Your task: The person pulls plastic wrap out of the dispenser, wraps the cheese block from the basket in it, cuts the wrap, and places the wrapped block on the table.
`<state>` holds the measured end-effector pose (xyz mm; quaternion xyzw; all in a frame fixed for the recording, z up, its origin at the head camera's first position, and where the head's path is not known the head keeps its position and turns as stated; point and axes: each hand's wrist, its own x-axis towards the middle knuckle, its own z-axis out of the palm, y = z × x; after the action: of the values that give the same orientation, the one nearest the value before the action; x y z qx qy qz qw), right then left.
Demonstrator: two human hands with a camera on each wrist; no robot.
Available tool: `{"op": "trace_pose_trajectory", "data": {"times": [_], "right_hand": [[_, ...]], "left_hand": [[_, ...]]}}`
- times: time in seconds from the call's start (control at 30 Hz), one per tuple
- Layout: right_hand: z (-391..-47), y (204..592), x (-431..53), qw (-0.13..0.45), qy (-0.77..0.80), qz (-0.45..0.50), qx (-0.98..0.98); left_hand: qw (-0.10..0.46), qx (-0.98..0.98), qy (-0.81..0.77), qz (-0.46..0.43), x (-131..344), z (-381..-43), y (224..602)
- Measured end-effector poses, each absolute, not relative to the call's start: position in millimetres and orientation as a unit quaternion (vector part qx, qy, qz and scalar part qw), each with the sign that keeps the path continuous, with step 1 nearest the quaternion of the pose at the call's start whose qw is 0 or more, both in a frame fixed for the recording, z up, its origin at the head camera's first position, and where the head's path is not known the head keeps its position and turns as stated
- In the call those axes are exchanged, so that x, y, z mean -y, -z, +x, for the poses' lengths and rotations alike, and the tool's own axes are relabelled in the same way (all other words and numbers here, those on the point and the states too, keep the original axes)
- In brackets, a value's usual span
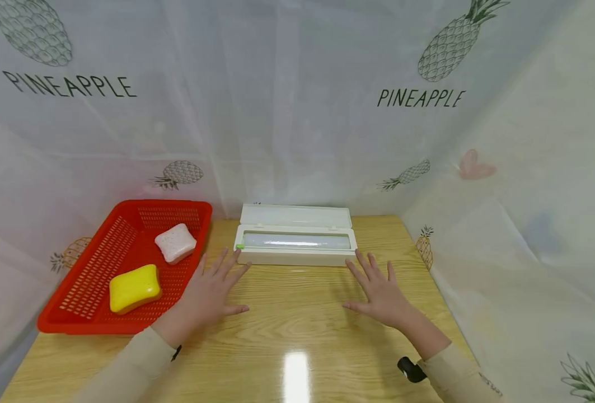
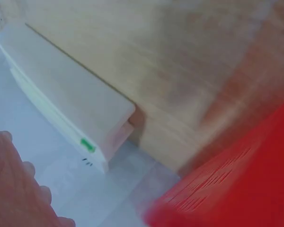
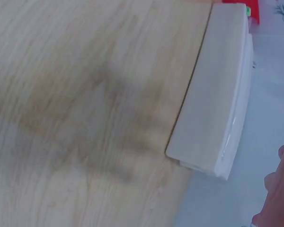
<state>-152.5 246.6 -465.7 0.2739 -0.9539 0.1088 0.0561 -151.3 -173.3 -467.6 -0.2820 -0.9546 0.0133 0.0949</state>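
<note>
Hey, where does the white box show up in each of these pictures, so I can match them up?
Head: white box at the centre, just below mid-height.
Left wrist: white box on the left, slanting down to the right.
Right wrist: white box right of centre, reaching the top edge.
Shared landmark: the green tab at one end.

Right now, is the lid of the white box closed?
No: in the head view, the lid is folded back behind the white box, leaving its window uncovered between the spread left hand and right hand.
</note>
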Motion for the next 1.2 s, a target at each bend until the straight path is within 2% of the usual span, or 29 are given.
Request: {"op": "trace_pose_trajectory", "data": {"times": [0.3,0.43,0.67,0.87,1.2], "right_hand": [[-182.4,450.4,-253.5,-0.009,-0.178,0.255,0.950],[-199.0,445.7,-255.0,-0.021,-0.230,0.248,0.941],[-230.6,448.0,-253.6,-0.058,-0.326,0.236,0.914],[-253.2,451.8,-248.2,-0.094,-0.381,0.203,0.897],[-288.6,478.2,-244.0,-0.092,-0.415,0.166,0.890]], "left_hand": [[0.060,0.958,0.007,-0.279,172.0,-191.0,452.1],[0.040,0.960,0.019,-0.275,170.9,-213.1,446.0],[0.005,0.952,0.108,-0.285,169.4,-249.1,446.8],[-0.007,0.944,0.115,-0.309,166.3,-272.1,448.7],[-0.058,0.942,0.170,-0.283,159.5,-294.6,461.0]]}}
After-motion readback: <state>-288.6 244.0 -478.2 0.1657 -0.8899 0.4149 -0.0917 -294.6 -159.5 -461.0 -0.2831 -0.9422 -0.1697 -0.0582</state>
